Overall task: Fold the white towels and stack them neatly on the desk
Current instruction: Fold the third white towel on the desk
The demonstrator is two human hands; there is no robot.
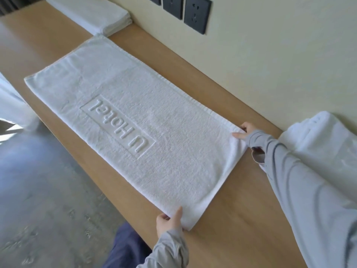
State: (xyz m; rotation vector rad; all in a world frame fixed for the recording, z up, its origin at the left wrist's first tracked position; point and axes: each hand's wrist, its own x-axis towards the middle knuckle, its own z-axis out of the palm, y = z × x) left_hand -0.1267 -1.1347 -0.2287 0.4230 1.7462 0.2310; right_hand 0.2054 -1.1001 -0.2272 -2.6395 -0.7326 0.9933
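Here's the white towel, spread flat and lengthwise along the wooden counter, its raised "U Hotel" lettering reading upside down from the head view. Both hands are at the near short edge, one on each corner.

The left hand comes up from the bottom in a grey sleeve, thumb laid on top of the cloth and the fingers tucked under the corner at the counter's front edge: a clear pinch.

The right arm reaches in from the right, stretched long across the counter, the sleeve pulled down over much of the hand. The right hand sits at the corner nearer the wall, its fingers curled and gripping the towel, which bunches up a little there.

At the towel's far end a stack of folded towels rests on the counter against the wall, just touching the far corner. Behind the right forearm a loose heap of white cloth lies on the counter. Dark sockets are mounted on the wall above, and the grey floor runs along the left.
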